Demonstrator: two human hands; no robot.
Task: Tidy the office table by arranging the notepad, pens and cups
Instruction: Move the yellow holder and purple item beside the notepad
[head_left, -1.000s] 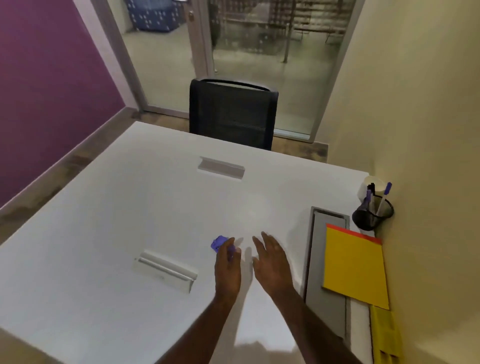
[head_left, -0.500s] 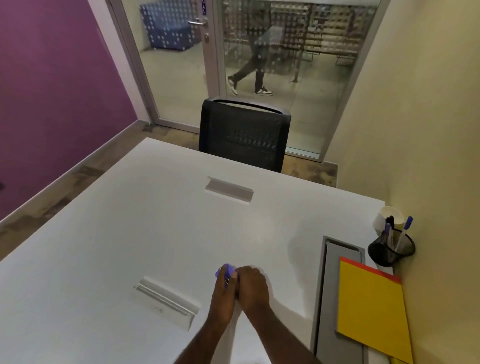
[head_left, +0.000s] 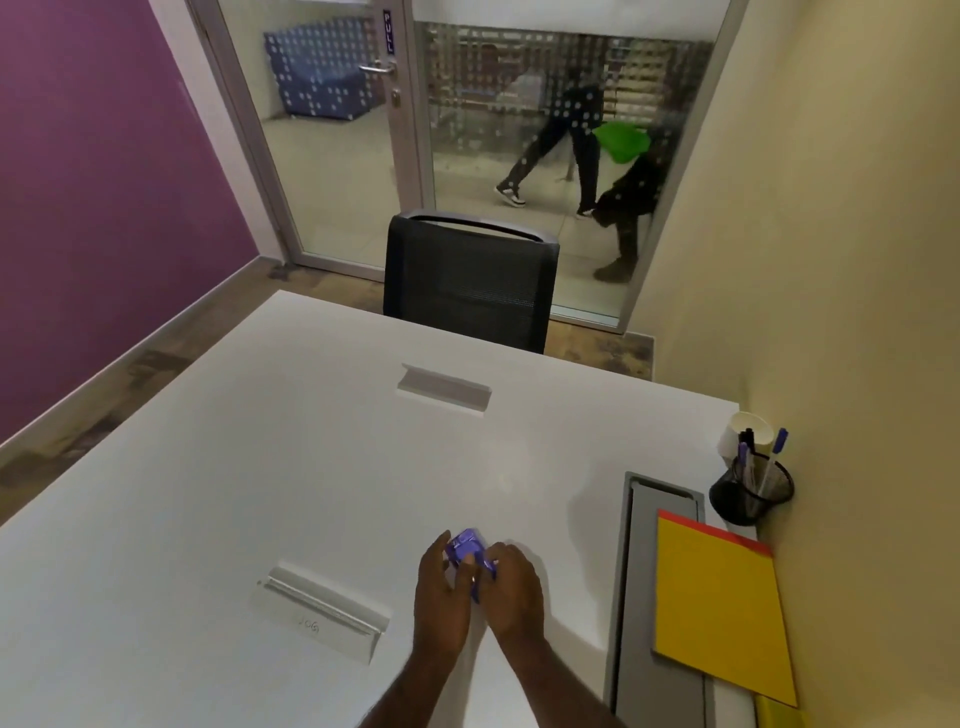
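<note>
Both hands meet over the white table (head_left: 260, 467), near its front. My left hand (head_left: 441, 597) and my right hand (head_left: 514, 592) together pinch a small crumpled purple wrapper (head_left: 466, 550), partly hidden by my fingers. A yellow notepad (head_left: 717, 608) with a red top strip lies at the right, partly over a grey cable tray (head_left: 639, 597). Behind it a black mesh pen holder (head_left: 750, 493) stands by the wall with several pens in it. A white paper cup (head_left: 745, 431) sits just behind the holder.
A black mesh chair (head_left: 467, 275) stands at the table's far edge. Two grey flip-up socket covers (head_left: 441, 387) (head_left: 327, 608) sit in the tabletop. A beige wall runs along the right. People walk past behind the glass door (head_left: 332, 130).
My right hand came in from the right and joined my left hand on the purple wrapper. The camera tilted up, showing more of the door and corridor.
</note>
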